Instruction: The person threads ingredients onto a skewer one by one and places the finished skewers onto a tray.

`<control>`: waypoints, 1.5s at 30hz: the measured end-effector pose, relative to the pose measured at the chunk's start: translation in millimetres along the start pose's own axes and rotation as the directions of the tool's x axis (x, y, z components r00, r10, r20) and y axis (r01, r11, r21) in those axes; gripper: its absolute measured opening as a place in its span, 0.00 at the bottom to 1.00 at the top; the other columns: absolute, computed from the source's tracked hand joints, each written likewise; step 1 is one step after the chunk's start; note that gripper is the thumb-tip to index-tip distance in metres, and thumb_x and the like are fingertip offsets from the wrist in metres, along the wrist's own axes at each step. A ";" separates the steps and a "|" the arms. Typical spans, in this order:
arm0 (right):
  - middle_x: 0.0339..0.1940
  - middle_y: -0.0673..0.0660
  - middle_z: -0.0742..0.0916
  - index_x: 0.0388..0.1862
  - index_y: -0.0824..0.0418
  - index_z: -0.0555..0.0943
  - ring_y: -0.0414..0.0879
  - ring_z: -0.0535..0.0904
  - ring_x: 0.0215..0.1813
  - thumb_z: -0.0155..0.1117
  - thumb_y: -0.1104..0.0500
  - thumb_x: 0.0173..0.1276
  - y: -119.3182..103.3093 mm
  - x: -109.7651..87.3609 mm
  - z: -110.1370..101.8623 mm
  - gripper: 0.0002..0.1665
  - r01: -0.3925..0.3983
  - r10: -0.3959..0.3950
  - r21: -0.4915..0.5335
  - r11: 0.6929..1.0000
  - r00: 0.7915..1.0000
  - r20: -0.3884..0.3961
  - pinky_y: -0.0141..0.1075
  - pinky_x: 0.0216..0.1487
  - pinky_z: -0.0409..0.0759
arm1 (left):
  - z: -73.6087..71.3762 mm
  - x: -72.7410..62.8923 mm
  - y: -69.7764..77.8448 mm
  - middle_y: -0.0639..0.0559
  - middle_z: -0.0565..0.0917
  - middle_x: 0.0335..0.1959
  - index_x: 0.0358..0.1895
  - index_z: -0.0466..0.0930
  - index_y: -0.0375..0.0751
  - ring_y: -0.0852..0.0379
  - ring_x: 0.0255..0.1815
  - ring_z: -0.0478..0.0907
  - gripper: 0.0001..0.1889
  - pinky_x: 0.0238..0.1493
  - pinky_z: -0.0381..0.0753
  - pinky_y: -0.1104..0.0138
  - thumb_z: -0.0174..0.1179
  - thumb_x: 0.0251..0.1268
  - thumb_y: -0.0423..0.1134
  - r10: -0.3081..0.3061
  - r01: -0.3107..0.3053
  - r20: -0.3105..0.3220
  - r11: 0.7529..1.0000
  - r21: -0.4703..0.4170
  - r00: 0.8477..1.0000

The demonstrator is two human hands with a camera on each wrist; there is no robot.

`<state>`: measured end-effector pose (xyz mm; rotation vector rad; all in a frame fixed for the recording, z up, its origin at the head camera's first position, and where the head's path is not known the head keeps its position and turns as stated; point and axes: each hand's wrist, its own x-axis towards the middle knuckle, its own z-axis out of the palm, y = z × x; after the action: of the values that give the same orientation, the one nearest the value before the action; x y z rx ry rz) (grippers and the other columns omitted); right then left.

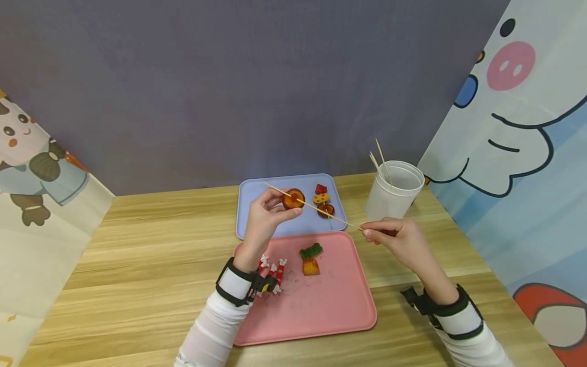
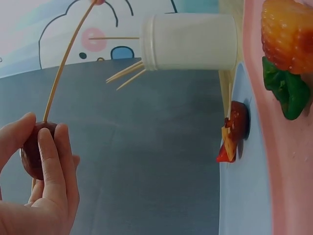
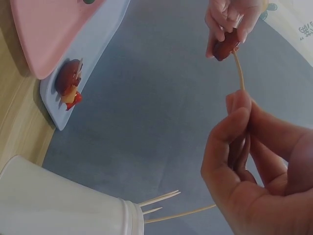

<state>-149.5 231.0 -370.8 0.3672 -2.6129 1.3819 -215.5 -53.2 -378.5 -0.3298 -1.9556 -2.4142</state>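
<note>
My left hand [image 1: 265,216] pinches a brown mushroom cap [image 1: 293,199] between thumb and fingers above the blue tray [image 1: 249,204]. A thin wooden skewer [image 1: 337,218] runs across the cap's stem side, and one end sticks out past it to the left. At the skewer's other end, my right hand [image 1: 398,238] pinches it between thumb and forefinger, as the right wrist view also shows. On the blue tray lies a loaded skewer with a red piece [image 1: 321,189], a yellow piece with holes [image 1: 321,198] and another brown mushroom [image 1: 325,210].
The pink tray [image 1: 330,311] in front holds a green pepper piece [image 1: 311,251], a corn piece [image 1: 311,266] and several red-and-white pieces [image 1: 281,271], partly hidden by the left wrist. A white tub [image 1: 392,196] with several skewers stands back right. A grey panel [image 1: 257,92] rises behind.
</note>
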 end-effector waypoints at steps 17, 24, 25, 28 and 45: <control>0.27 0.54 0.87 0.36 0.61 0.88 0.34 0.79 0.26 0.70 0.66 0.56 -4.5 -1.2 12.2 0.08 0.101 -0.107 -0.067 0.993 0.990 -0.096 0.26 0.26 0.77 | 11.0 -3.8 -5.8 0.47 0.86 0.40 0.42 0.78 0.35 0.55 0.34 0.84 0.18 0.41 0.84 0.63 0.72 0.46 0.29 -0.045 0.043 0.044 0.998 0.034 0.998; 0.24 0.53 0.86 0.35 0.61 0.88 0.33 0.78 0.25 0.71 0.66 0.56 -7.3 -0.2 20.5 0.07 0.092 -0.101 -0.075 0.993 0.988 -0.121 0.26 0.25 0.77 | 20.5 -8.6 -10.1 0.46 0.86 0.41 0.42 0.77 0.37 0.56 0.33 0.83 0.19 0.38 0.83 0.67 0.73 0.46 0.31 -0.066 0.062 0.054 0.996 0.059 0.996; 0.24 0.53 0.86 0.35 0.61 0.88 0.33 0.79 0.25 0.70 0.65 0.56 -7.3 -0.4 21.4 0.07 0.086 -0.094 -0.072 0.994 0.988 -0.119 0.26 0.25 0.77 | 22.1 -9.5 -11.2 0.46 0.85 0.41 0.43 0.77 0.37 0.56 0.33 0.83 0.19 0.38 0.83 0.68 0.73 0.46 0.32 -0.076 0.073 0.060 0.995 0.064 0.995; 0.25 0.54 0.86 0.36 0.61 0.88 0.34 0.79 0.25 0.70 0.65 0.57 -7.8 -1.4 23.3 0.07 0.077 -0.082 -0.049 0.996 0.990 -0.111 0.27 0.26 0.78 | 26.7 -12.2 -13.4 0.44 0.85 0.43 0.44 0.76 0.36 0.56 0.34 0.82 0.20 0.38 0.82 0.70 0.73 0.47 0.33 -0.100 0.094 0.078 0.993 0.070 0.992; 0.21 0.48 0.85 0.31 0.59 0.89 0.30 0.76 0.23 0.74 0.67 0.51 -9.6 -7.2 28.1 0.08 0.125 -0.165 -0.178 0.976 0.959 -0.231 0.23 0.21 0.71 | 37.9 -26.9 9.9 0.40 0.85 0.40 0.43 0.76 0.31 0.47 0.36 0.82 0.18 0.38 0.82 0.71 0.70 0.48 0.28 -0.082 0.075 0.054 0.990 0.123 0.995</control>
<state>-140.6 203.5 -380.8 0.3345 -2.4206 1.0837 -182.0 -21.7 -366.3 -0.3299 -2.1679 -2.3432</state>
